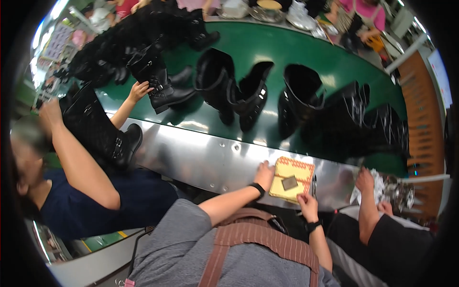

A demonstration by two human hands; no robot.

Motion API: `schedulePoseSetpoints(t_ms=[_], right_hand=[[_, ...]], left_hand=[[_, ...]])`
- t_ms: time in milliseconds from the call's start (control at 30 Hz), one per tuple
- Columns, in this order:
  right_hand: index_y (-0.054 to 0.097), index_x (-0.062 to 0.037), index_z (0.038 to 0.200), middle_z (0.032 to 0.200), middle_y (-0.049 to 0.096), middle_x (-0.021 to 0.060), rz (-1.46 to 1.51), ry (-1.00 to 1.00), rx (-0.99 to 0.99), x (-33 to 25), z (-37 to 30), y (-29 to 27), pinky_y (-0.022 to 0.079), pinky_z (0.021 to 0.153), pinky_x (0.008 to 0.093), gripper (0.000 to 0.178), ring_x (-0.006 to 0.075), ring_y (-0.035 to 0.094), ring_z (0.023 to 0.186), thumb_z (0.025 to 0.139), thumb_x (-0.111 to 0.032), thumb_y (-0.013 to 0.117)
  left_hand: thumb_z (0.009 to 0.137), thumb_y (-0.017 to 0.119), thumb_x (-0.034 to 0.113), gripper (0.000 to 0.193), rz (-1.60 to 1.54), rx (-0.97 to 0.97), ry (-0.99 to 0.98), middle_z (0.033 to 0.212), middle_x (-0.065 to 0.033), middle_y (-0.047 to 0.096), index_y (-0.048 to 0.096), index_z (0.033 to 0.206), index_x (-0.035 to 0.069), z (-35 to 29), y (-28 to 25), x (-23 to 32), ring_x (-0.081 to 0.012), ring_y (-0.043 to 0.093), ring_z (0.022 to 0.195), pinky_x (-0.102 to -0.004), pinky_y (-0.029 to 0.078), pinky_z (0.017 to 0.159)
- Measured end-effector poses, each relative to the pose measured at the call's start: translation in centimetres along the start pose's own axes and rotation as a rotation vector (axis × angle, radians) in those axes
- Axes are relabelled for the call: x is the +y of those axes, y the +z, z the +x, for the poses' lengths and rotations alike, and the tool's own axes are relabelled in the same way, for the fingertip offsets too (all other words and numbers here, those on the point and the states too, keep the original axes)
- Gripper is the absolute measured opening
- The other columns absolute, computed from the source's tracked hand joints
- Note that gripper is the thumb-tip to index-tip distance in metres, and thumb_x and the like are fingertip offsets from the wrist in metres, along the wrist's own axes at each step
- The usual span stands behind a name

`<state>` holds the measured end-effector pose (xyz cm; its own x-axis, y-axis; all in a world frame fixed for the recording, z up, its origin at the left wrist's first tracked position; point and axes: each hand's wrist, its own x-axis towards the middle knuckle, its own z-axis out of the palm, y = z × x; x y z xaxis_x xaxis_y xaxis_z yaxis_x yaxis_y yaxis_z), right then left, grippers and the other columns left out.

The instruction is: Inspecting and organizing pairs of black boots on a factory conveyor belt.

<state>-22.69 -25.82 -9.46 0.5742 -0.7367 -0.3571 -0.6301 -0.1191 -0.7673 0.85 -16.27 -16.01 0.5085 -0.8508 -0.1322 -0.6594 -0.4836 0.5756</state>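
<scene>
A yellow pad with an orange-red patterned border (292,165) lies on the metal ledge in front of me. A small dark grey-brown rectangle (289,182) rests on its middle. At the pad's left edge, my left hand (264,175) has its fingers bent and closed against the side. My right hand (307,205) pinches the pad's near right corner between thumb and fingers. Dark bands circle both my wrists. Beside the pad's right edge lies a thin dark object (314,184), too small to name.
Tall black boots (299,98) stand along the green belt (267,40) beyond the metal ledge (191,148). At left, a co-worker holds a black buckled boot (103,131). Another person's hand (366,181) at right is near crumpled white material (375,191).
</scene>
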Motion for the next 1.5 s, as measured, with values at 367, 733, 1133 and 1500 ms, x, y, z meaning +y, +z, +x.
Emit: schedulePoseSetpoints(t_ms=[367,733,1133,1500], right_hand=[[0.069,0.001,0.095,0.068,0.063,0.0058,0.024,-0.02,-0.217,-4.3,-1.2,-2.0,0.047,0.057,0.0313,0.026,0.0111,0.057,0.061,0.091,-0.024,0.064],[0.069,-0.0016,0.096,0.087,0.07,0.0106,-0.076,-0.112,-0.134,-7.6,1.0,2.1,0.054,0.072,0.0336,0.017,0.0224,0.069,0.079,0.084,-0.013,0.069],[0.059,-0.0085,0.117,0.098,0.065,0.0133,-0.862,-0.359,-0.08,-9.4,9.5,13.3,0.045,0.086,0.0457,0.032,0.0278,0.062,0.097,0.086,-0.014,0.053],[0.064,-0.0115,0.111,0.098,0.069,0.0168,0.101,-0.085,0.343,-8.7,5.4,5.2,0.052,0.079,0.0422,0.026,0.0347,0.066,0.09,0.09,-0.025,0.065]], left_hand=[[0.078,0.065,0.013,0.039,-0.236,-0.033,-0.032,0.106,-0.0224,0.06,0.061,0.116,0.005,-1.2,-6.9,-4.1,-0.0393,0.058,0.102,-0.0443,0.047,0.092],[0.082,0.07,0.013,0.035,-0.328,-0.067,-0.199,0.097,-0.0109,0.064,0.063,0.114,0.003,-4.0,-7.7,-3.6,-0.0198,0.064,0.072,-0.0327,0.053,0.073],[0.087,0.067,0.013,0.023,-0.491,-0.131,-0.209,0.093,-0.0074,0.069,0.067,0.108,0.002,-4.6,-9.0,-7.0,-0.0147,0.063,0.081,-0.0295,0.052,0.074],[0.091,0.064,0.012,0.023,-0.737,-0.21,-0.351,0.088,-0.0052,0.066,0.064,0.11,0.0,-4.5,-10.7,-11.1,-0.0099,0.061,0.071,-0.0233,0.05,0.064]])
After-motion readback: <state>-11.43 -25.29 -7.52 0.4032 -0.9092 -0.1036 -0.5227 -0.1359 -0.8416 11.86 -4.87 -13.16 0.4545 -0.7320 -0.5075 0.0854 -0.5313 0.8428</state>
